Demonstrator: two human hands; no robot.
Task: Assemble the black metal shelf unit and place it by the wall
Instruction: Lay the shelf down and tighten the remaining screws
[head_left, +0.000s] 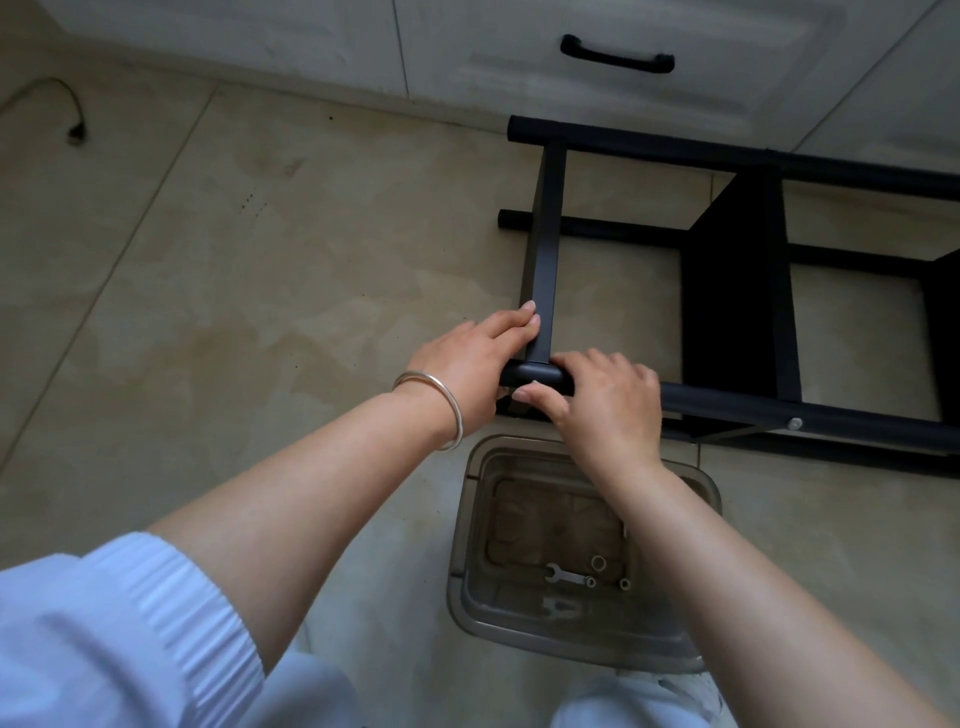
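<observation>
the black metal shelf unit is lying on its side on the tiled floor, right up against the white cabinet, so it's clearly not stood by the wall yet. the near tube is gripped at its end by the left hand, fingers laid along the flat crossbar where the two meet, while the right hand is curled over that same tube just beside the joint, thumb tucked under as if something small is being pinched there; whether a bolt is actually held can't be told, it's hidden. biggest risk, judging from this: the joint isn't fastened, so if the tube is let go or twisted the crossbar could slip out of line and the hole would be lost. a bolt started crooked by feel could get cross-threaded. the small wrench and a few nuts or washers are sitting in the clear plastic tray right under the forearms, so it could easily be knocked and the bits scattered across the floor. fingers could also get nipped between bar and tube if the frame shifts, since it's only resting on its lower tubes. only one bolt head can be seen further along the rail.
</observation>
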